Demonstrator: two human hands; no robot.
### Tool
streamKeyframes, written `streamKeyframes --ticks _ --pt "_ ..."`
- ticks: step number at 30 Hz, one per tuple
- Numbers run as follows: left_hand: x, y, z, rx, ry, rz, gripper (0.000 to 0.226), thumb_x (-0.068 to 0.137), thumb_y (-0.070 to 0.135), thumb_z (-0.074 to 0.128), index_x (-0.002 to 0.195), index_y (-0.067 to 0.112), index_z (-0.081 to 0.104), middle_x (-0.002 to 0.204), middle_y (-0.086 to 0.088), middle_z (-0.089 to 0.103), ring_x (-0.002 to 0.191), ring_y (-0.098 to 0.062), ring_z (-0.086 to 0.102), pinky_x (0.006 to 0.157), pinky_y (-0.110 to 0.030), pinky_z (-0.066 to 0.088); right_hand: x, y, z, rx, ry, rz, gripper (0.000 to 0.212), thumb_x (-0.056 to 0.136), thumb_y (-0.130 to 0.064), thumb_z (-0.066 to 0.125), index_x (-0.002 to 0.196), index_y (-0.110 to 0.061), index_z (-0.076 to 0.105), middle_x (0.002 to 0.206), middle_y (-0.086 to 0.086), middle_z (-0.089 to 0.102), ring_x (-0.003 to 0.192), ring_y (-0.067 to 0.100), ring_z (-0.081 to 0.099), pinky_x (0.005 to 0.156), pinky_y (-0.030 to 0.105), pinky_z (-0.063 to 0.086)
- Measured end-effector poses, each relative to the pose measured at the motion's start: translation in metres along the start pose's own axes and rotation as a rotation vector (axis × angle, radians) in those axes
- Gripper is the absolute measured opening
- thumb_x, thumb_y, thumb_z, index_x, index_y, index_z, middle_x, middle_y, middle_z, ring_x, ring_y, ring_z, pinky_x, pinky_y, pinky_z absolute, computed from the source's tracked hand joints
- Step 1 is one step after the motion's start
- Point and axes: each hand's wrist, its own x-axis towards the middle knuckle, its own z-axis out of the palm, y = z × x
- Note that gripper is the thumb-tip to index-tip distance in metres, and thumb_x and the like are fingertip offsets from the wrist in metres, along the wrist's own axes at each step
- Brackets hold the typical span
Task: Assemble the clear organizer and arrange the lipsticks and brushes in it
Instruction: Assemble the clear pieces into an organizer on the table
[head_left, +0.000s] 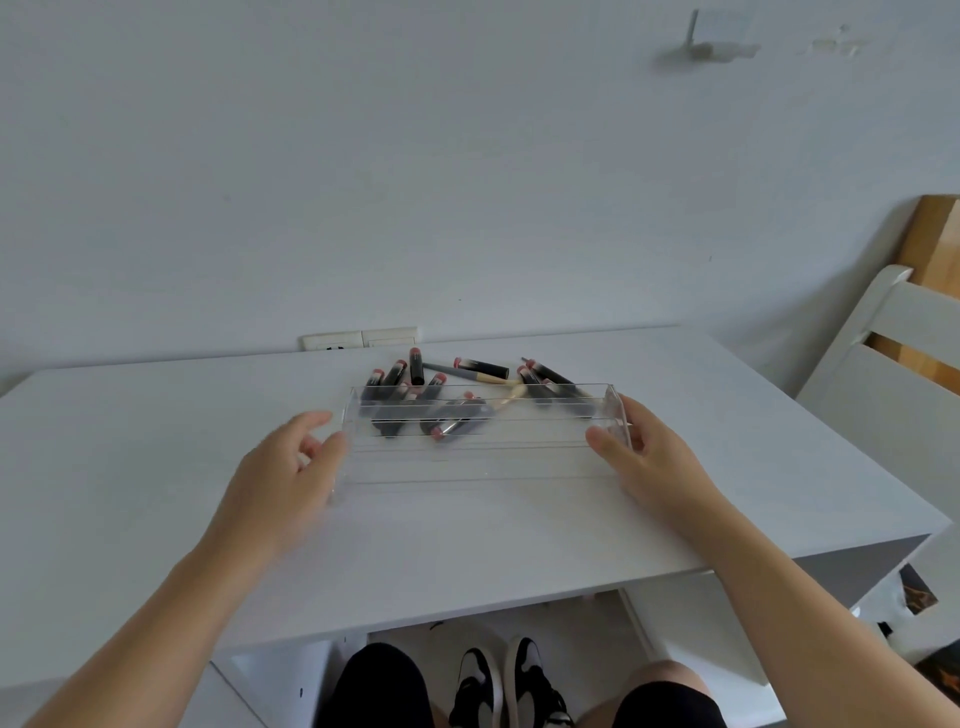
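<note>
We look down on a white table (156, 467) set against a pale wall (363, 156). A white chair back (893, 353) stands at about three o'clock from the table's middle, with a wooden board (935, 244) behind it, and a wall socket (358, 339) sits at twelve o'clock along the table's far edge.

Near the middle of the table is the clear organizer (483, 462), a long, shallow tray. Our left hand (280, 478) is at its nine o'clock end, fingers loosely curved beside the wall; we cannot tell whether they grip it. Our right hand (649, 457) grips the three o'clock end, thumb inside, fingers outside.

At twelve o'clock from the tray lie the lipsticks (480, 367), scattered, black with pink ends, and a pale-handled brush (506, 396) among them.
</note>
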Motion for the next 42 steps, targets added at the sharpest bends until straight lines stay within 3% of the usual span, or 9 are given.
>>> streamKeyframes --ticks 7,10,16,18,23,26,33,39,42 --pt "-0.001 -0.011 0.007 -0.076 -0.104 -0.029 0.031 0.099 0.021 0.059 0.13 0.024 0.065 0.074 0.021 0.066 0.065 0.001 0.06 0.066 -0.025 0.042 -0.001 -0.003 -0.002 -0.063 -0.007 -0.019 0.017 0.093 -0.051 0.054 0.106 -0.041 0.059 0.083 -0.005 0.066 0.075 0.017 0.059 0.067 0.032 0.045" --pt "-0.001 -0.014 0.008 -0.096 -0.09 -0.032 0.03 0.098 0.019 0.061 0.126 0.025 0.065 0.074 0.015 0.065 0.063 -0.003 0.059 0.065 -0.026 0.043 -0.001 -0.003 -0.003 -0.081 -0.055 -0.004 0.016 0.092 -0.057 0.049 0.1 -0.045 0.053 0.07 -0.018 0.058 0.067 0.008 0.052 0.061 0.028 0.04" --pt "-0.003 -0.018 0.008 -0.111 -0.077 -0.028 0.031 0.093 0.015 0.063 0.117 0.034 0.062 0.077 0.004 0.067 0.064 -0.009 0.059 0.064 -0.027 0.045 -0.007 -0.007 -0.013 -0.175 -0.206 -0.029 0.053 0.091 -0.064 0.044 0.142 -0.055 0.033 0.119 -0.031 0.061 0.11 -0.001 0.057 0.088 0.025 0.041" --pt "-0.004 -0.019 0.007 -0.11 -0.074 -0.022 0.033 0.092 0.015 0.063 0.116 0.037 0.061 0.079 0.01 0.066 0.063 -0.007 0.058 0.062 -0.027 0.044 -0.012 -0.013 -0.018 -0.08 -0.266 -0.036 0.044 0.088 -0.063 0.048 0.13 -0.07 0.035 0.116 -0.042 0.059 0.107 -0.013 0.056 0.084 0.02 0.042" --pt "-0.005 -0.018 0.007 -0.128 -0.058 -0.043 0.033 0.089 0.013 0.065 0.113 0.036 0.063 0.078 0.006 0.065 0.057 -0.004 0.055 0.06 -0.027 0.043 -0.012 -0.009 -0.027 0.051 -0.367 -0.035 0.058 0.089 -0.019 0.057 0.138 -0.049 0.048 0.119 -0.021 0.068 0.104 0.001 0.065 0.082 0.027 0.048" --pt "-0.005 -0.017 0.005 -0.139 -0.074 -0.073 0.032 0.085 0.013 0.067 0.109 0.033 0.063 0.075 0.002 0.066 0.055 -0.006 0.055 0.06 -0.027 0.043 -0.011 -0.008 -0.024 0.033 -0.349 -0.026 0.062 0.082 -0.019 0.053 0.137 -0.048 0.049 0.112 -0.018 0.07 0.095 0.008 0.068 0.076 0.031 0.053" --pt "-0.004 -0.007 0.0 -0.185 -0.13 -0.101 0.036 0.071 0.022 0.069 0.103 0.036 0.061 0.078 0.002 0.061 0.061 -0.019 0.056 0.061 -0.028 0.042 -0.009 -0.008 -0.018 -0.077 -0.316 -0.015 0.067 0.078 -0.016 0.045 0.132 -0.056 0.043 0.084 -0.037 0.063 0.068 -0.01 0.059 0.061 0.016 0.043" --pt "0.001 -0.012 -0.001 -0.141 -0.191 -0.098 0.042 0.084 0.0 0.066 0.118 0.025 0.058 0.078 -0.003 0.057 0.063 -0.02 0.054 0.063 -0.029 0.041 -0.008 -0.013 -0.016 -0.115 -0.312 0.018 0.074 0.079 -0.021 0.047 0.138 -0.063 0.033 0.098 -0.024 0.065 0.08 0.0 0.062 0.072 0.029 0.049" --pt "0.0 -0.014 -0.002 -0.116 -0.156 -0.083 0.042 0.083 0.0 0.065 0.116 0.026 0.058 0.071 0.002 0.054 0.056 -0.01 0.051 0.059 -0.029 0.04 -0.012 -0.017 -0.021 0.0 -0.377 -0.01 0.068 0.082 -0.022 0.049 0.126 -0.074 0.042 0.121 -0.035 0.061 0.105 -0.013 0.058 0.086 0.017 0.046"
